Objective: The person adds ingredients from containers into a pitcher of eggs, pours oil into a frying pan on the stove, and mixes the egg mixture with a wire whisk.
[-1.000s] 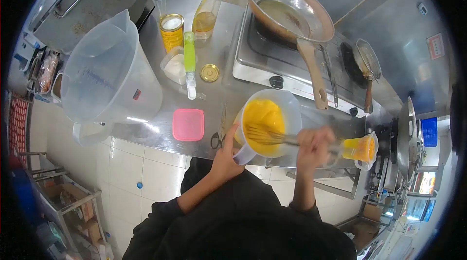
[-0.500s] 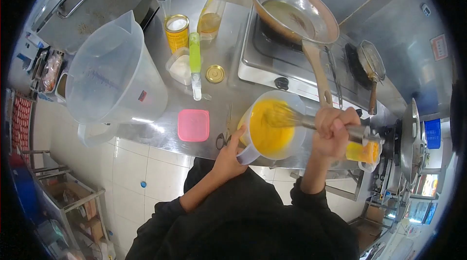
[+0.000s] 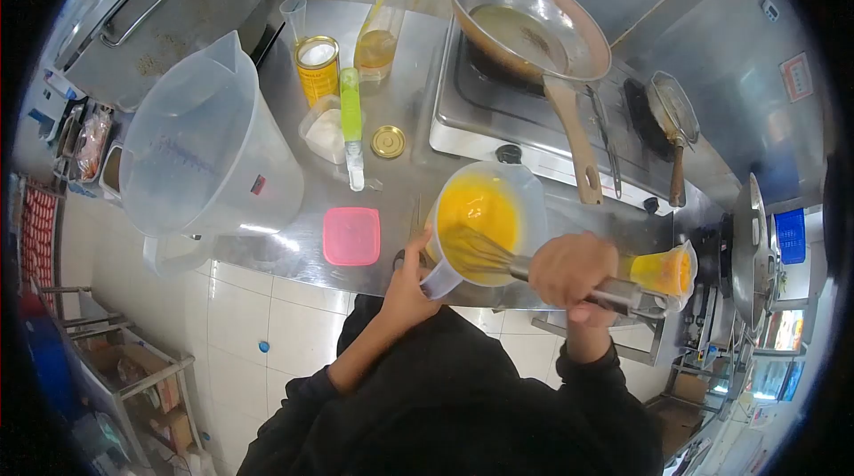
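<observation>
My right hand (image 3: 574, 273) is closed round the metal handle of a whisk (image 3: 485, 252), whose wires dip into yellow liquid. That liquid is in a translucent pitcher (image 3: 532, 200) at the counter's front edge. My left hand (image 3: 411, 285) grips the pitcher by its handle side, thumb and fingers against the wall. Left of it lies a pink square lid (image 3: 351, 237). Scissors beside my left hand are mostly hidden. Behind stand a green-handled brush (image 3: 350, 111), a tub of white powder (image 3: 326, 131), a yellow can (image 3: 318, 71) and its round gold lid (image 3: 388, 141).
A large empty measuring jug (image 3: 209, 151) stands at the left. At the back right, a frying pan (image 3: 534, 22) rests on a gas stove (image 3: 463, 111), its handle pointing toward me. A cup of yellow liquid (image 3: 658, 272) is right of my right hand. An oil bag (image 3: 378, 44) stands behind.
The whisk has swung through the yellow liquid and now sits lower in the pitcher. My right hand has shifted with it, while my left hand keeps its hold. The view has moved slightly.
</observation>
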The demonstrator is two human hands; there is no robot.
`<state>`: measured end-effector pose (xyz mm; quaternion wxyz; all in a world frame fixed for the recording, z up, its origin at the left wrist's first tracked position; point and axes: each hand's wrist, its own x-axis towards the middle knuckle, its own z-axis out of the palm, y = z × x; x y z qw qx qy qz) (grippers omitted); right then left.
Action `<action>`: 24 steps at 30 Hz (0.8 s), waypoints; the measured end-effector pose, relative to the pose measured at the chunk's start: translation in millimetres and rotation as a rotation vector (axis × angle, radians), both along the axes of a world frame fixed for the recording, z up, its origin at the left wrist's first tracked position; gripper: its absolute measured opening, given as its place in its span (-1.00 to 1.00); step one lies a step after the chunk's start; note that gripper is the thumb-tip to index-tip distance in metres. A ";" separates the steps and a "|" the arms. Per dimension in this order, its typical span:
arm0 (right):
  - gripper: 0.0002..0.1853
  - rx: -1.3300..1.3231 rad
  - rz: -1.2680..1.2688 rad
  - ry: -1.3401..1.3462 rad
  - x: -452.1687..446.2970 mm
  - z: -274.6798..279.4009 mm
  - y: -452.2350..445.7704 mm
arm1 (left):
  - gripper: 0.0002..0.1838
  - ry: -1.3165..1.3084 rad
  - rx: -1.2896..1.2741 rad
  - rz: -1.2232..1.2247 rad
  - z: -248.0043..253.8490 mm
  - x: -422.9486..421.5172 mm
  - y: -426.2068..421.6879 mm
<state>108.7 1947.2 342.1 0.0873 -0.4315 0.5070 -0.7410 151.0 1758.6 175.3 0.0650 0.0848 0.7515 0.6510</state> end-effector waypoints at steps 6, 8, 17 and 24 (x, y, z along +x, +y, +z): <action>-0.74 -0.428 -0.797 -0.106 -11.0 -5.2 -16.6 | -0.11 0.029 -0.018 -0.002 8.9 -3.7 -0.3; -0.76 -0.289 -0.530 0.022 -0.3 -1.3 -19.3 | -0.11 0.090 -0.068 0.016 10.7 -4.6 -1.6; -0.77 -0.502 -0.841 -0.162 -8.1 -9.8 -14.0 | -0.11 0.108 -0.047 0.033 8.6 -5.7 -3.7; -0.81 0.171 -0.516 0.013 14.9 3.1 -14.0 | -0.09 -0.007 0.023 0.043 8.7 -3.4 -0.9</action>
